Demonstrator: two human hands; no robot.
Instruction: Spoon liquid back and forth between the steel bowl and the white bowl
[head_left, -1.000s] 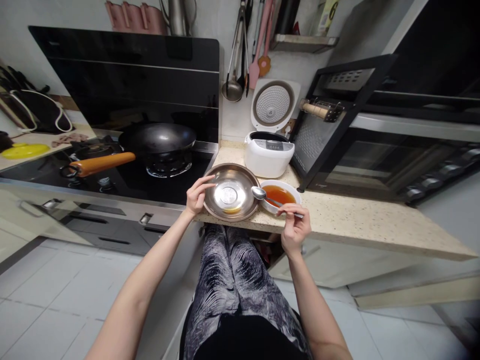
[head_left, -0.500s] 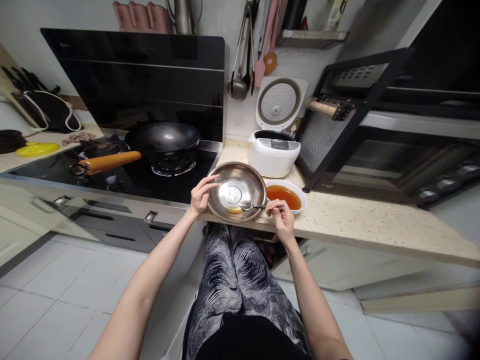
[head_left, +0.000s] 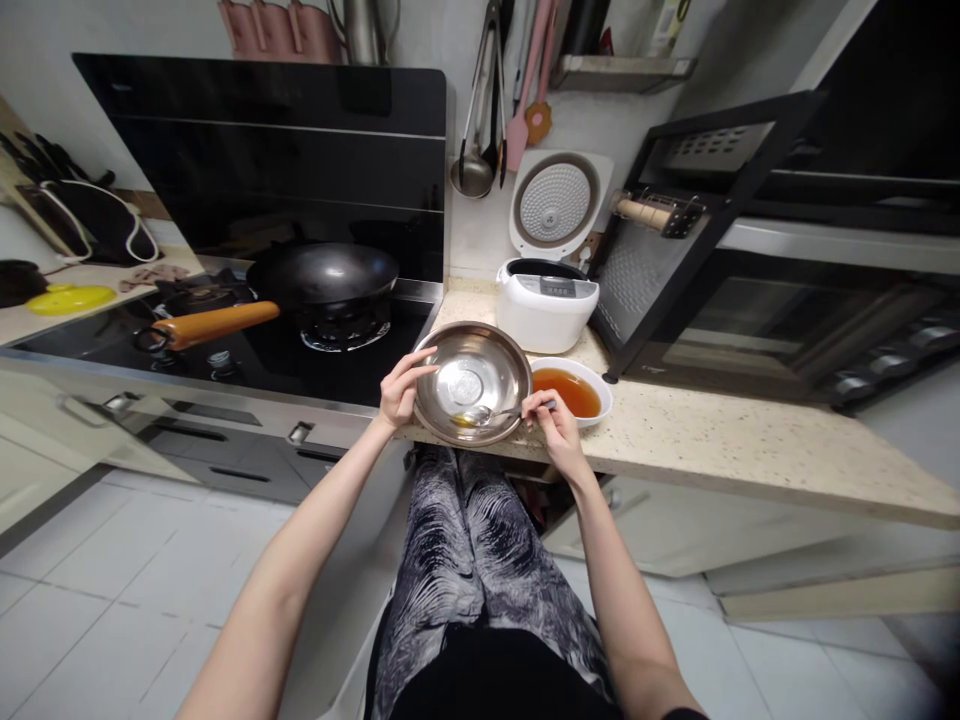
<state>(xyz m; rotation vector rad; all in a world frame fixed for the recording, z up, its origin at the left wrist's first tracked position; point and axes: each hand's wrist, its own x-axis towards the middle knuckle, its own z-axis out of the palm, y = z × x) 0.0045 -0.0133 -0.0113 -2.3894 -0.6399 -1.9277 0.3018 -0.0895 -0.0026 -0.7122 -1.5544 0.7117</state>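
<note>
A steel bowl (head_left: 491,350) is tilted toward me over the front of the counter. My left hand (head_left: 402,388) grips its left rim, fingers on the inner side and the thumb out of sight. Between the fingers of my right hand (head_left: 556,428) is the handle of a metal spoon (head_left: 484,414), whose head is down inside the bowl. A little yellow liquid (head_left: 463,420) lies low in the bowl at the spoon's tip. Just right of the steel bowl, behind my right hand, stands a white bowl (head_left: 606,392) holding reddish-brown liquid (head_left: 568,390).
Behind the bowls stands a white rice cooker (head_left: 547,312), lid raised. To the left, a black wok (head_left: 330,275) with a wooden handle (head_left: 217,325) sits on the gas hob (head_left: 300,375). An oven (head_left: 787,320) occupies the right side. Ladles and tongs (head_left: 480,120) hang on the wall.
The spoon has moved slightly left and down into the yellow liquid, with my right hand following. My left hand keeps its hold on the steel bowl.
</note>
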